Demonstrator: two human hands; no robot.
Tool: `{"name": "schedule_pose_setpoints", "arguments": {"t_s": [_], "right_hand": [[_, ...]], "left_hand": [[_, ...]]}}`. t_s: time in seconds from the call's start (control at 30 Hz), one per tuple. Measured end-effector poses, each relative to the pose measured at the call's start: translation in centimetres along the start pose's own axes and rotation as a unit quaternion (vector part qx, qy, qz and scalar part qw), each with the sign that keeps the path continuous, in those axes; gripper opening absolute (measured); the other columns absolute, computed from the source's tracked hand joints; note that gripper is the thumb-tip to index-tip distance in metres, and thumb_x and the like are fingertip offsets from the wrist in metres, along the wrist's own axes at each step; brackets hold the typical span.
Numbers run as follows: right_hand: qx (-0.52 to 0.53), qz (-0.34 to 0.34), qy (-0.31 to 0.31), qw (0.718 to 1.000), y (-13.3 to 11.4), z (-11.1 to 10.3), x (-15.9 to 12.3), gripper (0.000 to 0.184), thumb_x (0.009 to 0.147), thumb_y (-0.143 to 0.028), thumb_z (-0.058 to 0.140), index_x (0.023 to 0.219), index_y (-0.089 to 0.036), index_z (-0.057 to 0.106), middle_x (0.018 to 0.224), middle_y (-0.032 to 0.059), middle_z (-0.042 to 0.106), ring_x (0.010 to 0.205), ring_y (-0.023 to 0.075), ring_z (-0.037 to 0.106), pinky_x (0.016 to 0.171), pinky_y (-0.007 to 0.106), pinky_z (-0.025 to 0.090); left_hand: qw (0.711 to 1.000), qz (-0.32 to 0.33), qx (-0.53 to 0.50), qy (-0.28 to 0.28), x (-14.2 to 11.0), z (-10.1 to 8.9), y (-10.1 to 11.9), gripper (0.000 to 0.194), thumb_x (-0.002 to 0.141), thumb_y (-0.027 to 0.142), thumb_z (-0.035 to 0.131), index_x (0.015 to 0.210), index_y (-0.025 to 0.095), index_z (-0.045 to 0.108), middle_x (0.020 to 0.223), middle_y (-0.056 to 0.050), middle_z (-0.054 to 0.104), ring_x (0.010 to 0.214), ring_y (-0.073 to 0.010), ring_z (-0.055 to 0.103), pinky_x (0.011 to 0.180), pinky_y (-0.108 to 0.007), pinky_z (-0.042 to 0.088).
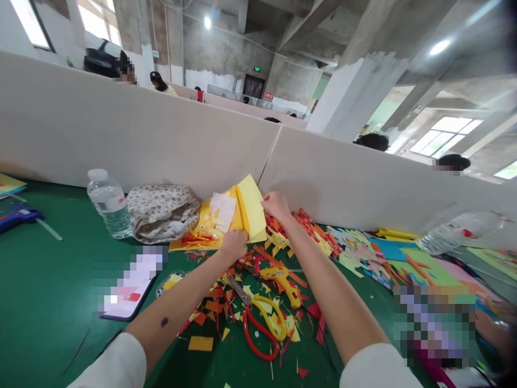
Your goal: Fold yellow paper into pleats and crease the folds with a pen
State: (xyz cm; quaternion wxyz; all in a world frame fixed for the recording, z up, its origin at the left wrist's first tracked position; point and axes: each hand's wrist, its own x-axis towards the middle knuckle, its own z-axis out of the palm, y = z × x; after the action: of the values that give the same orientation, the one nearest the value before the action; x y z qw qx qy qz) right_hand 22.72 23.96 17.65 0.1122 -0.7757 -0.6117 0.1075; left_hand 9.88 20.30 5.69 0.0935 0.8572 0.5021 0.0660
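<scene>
Pale yellow paper [251, 207] stands tilted against the partition, with deeper yellow sheets behind its left side. My left hand [234, 246] is closed at the paper's lower left edge. At the upper right edge, my right hand [276, 205] pinches the same paper; its fingertips are partly hidden. Below both hands lie scissors [258, 318] with red and yellow handles and a yellow glue gun [283, 283], among many orange, red and yellow paper scraps [201, 344]. A white paper piece [223, 210] rests on the yellow sheets to the left.
A water bottle [110, 205], a patterned cloth bag [161, 213] and a phone [131, 291] are on the left. Woven paper strips [315, 231] lie along the white partition [194, 140]. A blue glue gun [20, 216] is far left. Another person's hand [495, 323] shows at right.
</scene>
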Motion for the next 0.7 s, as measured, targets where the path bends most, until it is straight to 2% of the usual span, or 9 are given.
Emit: {"name": "schedule_pose_setpoints", "arguments": {"t_s": [0.13, 0.23, 0.33, 0.4, 0.47, 0.53, 0.57, 0.63, 0.7], "right_hand": [[0.025, 0.022, -0.036, 0.999, 0.9, -2.1, 1.0, 0.031, 0.091, -0.03, 0.056, 0.117, -0.015, 0.054, 0.117, 0.0089, 0.057, 0.097, 0.021, 0.06, 0.08, 0.04, 0.052], [0.028, 0.022, -0.03, 0.999, 1.1, -4.0, 1.6, 0.028, 0.091, -0.03, 0.056, 0.113, -0.014, 0.056, 0.111, 0.0082, 0.06, 0.091, 0.0193, 0.062, 0.077, 0.038, 0.053], [0.018, 0.014, 0.013, 1.0, 1.1, -6.6, 2.1, 0.012, 0.084, -0.017, 0.062, 0.088, -0.006, 0.066, 0.079, 0.0099, 0.067, 0.067, 0.0159, 0.065, 0.062, 0.027, 0.052], [0.007, 0.003, 0.068, 0.998, 1.1, -8.9, 1.6, 0.008, 0.081, -0.01, 0.06, 0.081, -0.006, 0.067, 0.066, 0.0084, 0.066, 0.057, 0.0151, 0.063, 0.057, 0.026, 0.05], [-0.01, -0.011, 0.133, 0.991, 0.9, -11.3, 0.2, 0.011, 0.08, -0.01, 0.059, 0.086, -0.006, 0.067, 0.068, 0.0091, 0.066, 0.06, 0.0174, 0.064, 0.06, 0.028, 0.049], [-0.033, -0.039, 0.206, 0.977, 0.6, -12.8, -2.4, 0.016, 0.081, -0.015, 0.057, 0.093, -0.009, 0.066, 0.076, 0.01, 0.068, 0.071, 0.0204, 0.065, 0.066, 0.031, 0.049], [-0.078, -0.093, 0.275, 0.954, 0.4, -13.0, -4.2, 0.016, 0.082, -0.018, 0.057, 0.092, -0.011, 0.067, 0.077, 0.0095, 0.068, 0.073, 0.0214, 0.065, 0.068, 0.032, 0.048], [-0.142, -0.185, 0.335, 0.913, 0.3, -11.9, -8.0, 0.018, 0.085, -0.02, 0.053, 0.096, -0.015, 0.067, 0.076, 0.0088, 0.068, 0.075, 0.0229, 0.065, 0.07, 0.034, 0.048], [-0.185, -0.26, 0.353, 0.88, 0.7, -9.1, -11.9, 0.022, 0.088, -0.02, 0.049, 0.101, -0.018, 0.067, 0.079, 0.0097, 0.069, 0.074, 0.0232, 0.066, 0.067, 0.035, 0.049]], "left_hand": [[1.0, 0.015, -0.009, 0.006, 0.0, 0.1, -0.3, 0.031, 0.089, 0.031, 0.055, 0.117, 0.016, 0.054, 0.118, -0.009, 0.057, 0.099, -0.0213, 0.06, 0.082, -0.042, 0.052], [1.0, 0.017, -0.018, 0.002, 0.1, 0.4, -0.6, 0.031, 0.089, 0.031, 0.055, 0.117, 0.016, 0.054, 0.117, -0.008, 0.057, 0.098, -0.0213, 0.06, 0.082, -0.042, 0.052], [0.999, 0.014, -0.031, -0.004, 0.4, 0.8, -0.7, 0.032, 0.089, 0.031, 0.055, 0.117, 0.016, 0.054, 0.118, -0.009, 0.057, 0.099, -0.0214, 0.06, 0.082, -0.042, 0.052], [0.999, 0.012, -0.043, -0.009, 0.7, 1.0, -0.8, 0.032, 0.089, 0.031, 0.056, 0.117, 0.016, 0.054, 0.118, -0.009, 0.057, 0.099, -0.0215, 0.06, 0.082, -0.042, 0.052], [0.998, 0.012, -0.06, -0.013, 0.8, 1.2, -1.0, 0.032, 0.089, 0.031, 0.056, 0.117, 0.016, 0.054, 0.118, -0.009, 0.057, 0.099, -0.0215, 0.06, 0.082, -0.042, 0.052], [0.996, 0.019, -0.082, -0.016, 0.9, 1.3, -1.5, 0.032, 0.089, 0.031, 0.055, 0.117, 0.016, 0.054, 0.118, -0.008, 0.057, 0.099, -0.0214, 0.059, 0.082, -0.042, 0.051], [0.995, 0.027, -0.096, -0.017, 1.0, 1.3, -1.8, 0.032, 0.089, 0.031, 0.055, 0.117, 0.017, 0.054, 0.118, -0.008, 0.057, 0.099, -0.0214, 0.059, 0.082, -0.042, 0.051], [0.99, 0.051, -0.13, -0.017, 0.9, 1.3, -2.8, 0.031, 0.089, 0.031, 0.055, 0.117, 0.017, 0.054, 0.118, -0.008, 0.057, 0.098, -0.0212, 0.06, 0.082, -0.042, 0.051], [0.981, 0.084, -0.174, -0.015, 0.8, 1.1, -4.0, 0.031, 0.089, 0.032, 0.055, 0.117, 0.016, 0.054, 0.117, -0.008, 0.058, 0.098, -0.0211, 0.06, 0.082, -0.042, 0.052]]}}
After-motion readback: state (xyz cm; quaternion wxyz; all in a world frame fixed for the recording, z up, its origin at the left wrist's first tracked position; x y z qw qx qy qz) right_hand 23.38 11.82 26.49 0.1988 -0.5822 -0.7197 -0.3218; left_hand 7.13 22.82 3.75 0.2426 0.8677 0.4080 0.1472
